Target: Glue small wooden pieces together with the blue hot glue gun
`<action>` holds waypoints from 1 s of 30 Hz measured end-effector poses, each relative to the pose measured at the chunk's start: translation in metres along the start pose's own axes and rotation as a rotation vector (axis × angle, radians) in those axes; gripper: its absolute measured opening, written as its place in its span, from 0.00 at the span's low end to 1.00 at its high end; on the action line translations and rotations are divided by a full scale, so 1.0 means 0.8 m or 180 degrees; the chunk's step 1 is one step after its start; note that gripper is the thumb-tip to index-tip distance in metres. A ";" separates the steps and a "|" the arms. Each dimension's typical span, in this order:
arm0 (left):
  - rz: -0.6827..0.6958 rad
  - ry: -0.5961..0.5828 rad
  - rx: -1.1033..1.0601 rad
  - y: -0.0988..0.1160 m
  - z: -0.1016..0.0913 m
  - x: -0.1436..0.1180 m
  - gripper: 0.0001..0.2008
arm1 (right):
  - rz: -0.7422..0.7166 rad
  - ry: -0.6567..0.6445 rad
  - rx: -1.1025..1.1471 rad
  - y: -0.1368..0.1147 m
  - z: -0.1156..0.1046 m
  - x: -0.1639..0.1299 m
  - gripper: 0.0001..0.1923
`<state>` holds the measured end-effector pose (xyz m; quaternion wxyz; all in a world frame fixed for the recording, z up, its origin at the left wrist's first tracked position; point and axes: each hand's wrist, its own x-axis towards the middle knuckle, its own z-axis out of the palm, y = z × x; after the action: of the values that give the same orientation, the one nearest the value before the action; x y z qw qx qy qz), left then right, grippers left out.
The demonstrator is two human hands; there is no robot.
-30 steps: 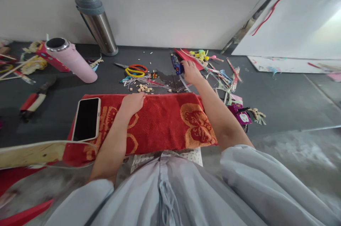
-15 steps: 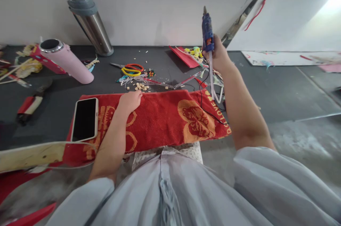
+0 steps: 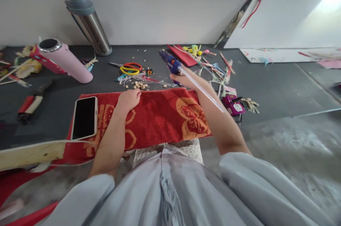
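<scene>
while the right hand point(image 3: 186, 80) clenches the blue plastic glue gun point(image 3: 170, 64) above the far edge of the red butterfly towel point(image 3: 160, 119), its nozzle points up-left, clear glue stick trailing down-right. light and rigid, it looks best gripped at the handle. the left hand point(image 3: 129, 100) rests curled on the towel, grasping nothing.

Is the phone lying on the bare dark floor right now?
No, the phone lies screen-up on the left end of the red towel, beside the left hand that rests on the towel.
</scene>
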<state>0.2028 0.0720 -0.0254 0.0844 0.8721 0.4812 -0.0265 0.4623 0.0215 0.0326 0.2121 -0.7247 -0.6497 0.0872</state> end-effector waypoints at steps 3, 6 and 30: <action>0.0035 0.0046 -0.0036 -0.001 0.002 0.000 0.19 | 0.0460 -0.0065 0.0802 -0.034 0.046 0.000 0.23; 0.0052 0.0055 -0.0052 -0.001 0.003 0.000 0.19 | 0.0943 0.0341 0.1128 -0.047 0.092 0.000 0.23; -0.0543 0.0546 -0.0077 0.012 0.014 0.012 0.18 | 0.0610 0.0836 0.4303 0.015 0.139 -0.004 0.19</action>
<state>0.2165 0.0732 -0.0365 0.0508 0.8260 0.5594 0.0469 0.4276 0.0395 -0.0723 0.6852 -0.4924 -0.3549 0.4026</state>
